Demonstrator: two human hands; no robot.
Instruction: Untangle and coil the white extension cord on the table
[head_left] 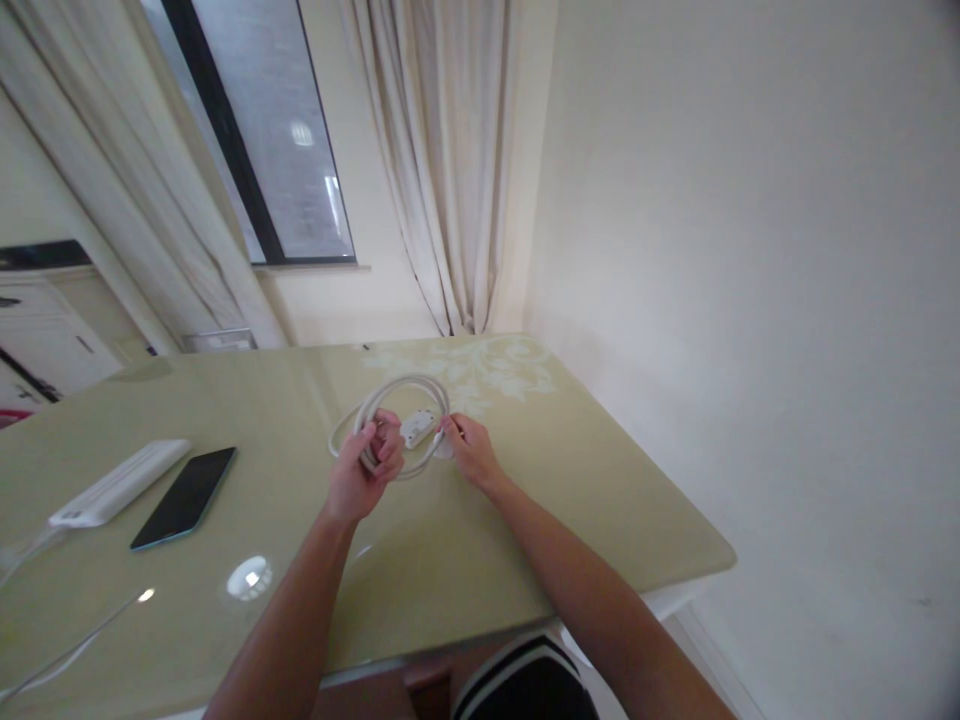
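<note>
A white cable [411, 380] is wound into several loose loops above the table. My left hand [365, 462] is closed around the left side of the coil, fingers curled over the strands. On the coil's right side, my right hand [470, 448] pinches the cable between thumb and fingers. Through the middle of the loops shows a small white plastic block [418, 428], apparently lying on the tabletop; whether it is joined to the cable I cannot tell.
On the table [600, 520], to the left, lie a dark phone [184, 498] and a long white power strip [124, 483] with its cord. A thin white cable [82, 640] runs at the front left. A wall [750, 300] borders the right side.
</note>
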